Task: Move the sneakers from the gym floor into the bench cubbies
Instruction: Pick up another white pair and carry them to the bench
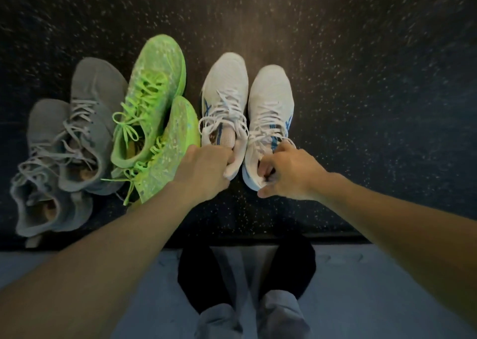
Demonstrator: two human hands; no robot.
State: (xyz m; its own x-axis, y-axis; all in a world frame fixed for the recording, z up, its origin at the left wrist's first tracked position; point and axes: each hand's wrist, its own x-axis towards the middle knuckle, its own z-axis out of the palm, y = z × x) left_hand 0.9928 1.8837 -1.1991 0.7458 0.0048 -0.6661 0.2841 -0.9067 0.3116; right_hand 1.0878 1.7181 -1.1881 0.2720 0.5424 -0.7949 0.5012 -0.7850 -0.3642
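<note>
Sneakers, six of them, all sit on the dark speckled gym floor (361,80), so no shoe has gone into a cubby yet. The bench and its cubbies are not in view. The white pair stands in the middle, side by side and just touching. The left hand (204,168) curls its fingers into the heel opening of the left white shoe (224,101) and grips it. The right hand (286,173) hooks its fingers inside the heel of the right white shoe (271,106) and grips that one too. Both white shoes seem to rest on the floor, but I cannot tell for sure if they are lifted a little. Just to the left of them lies the green pair (154,93), one shoe leaning on the other. Further left lies the gray pair (74,132), also overlapping. I think the job is only starting: the white pair looks set to go first, and then the green and gray pairs are left to carry.
</note>
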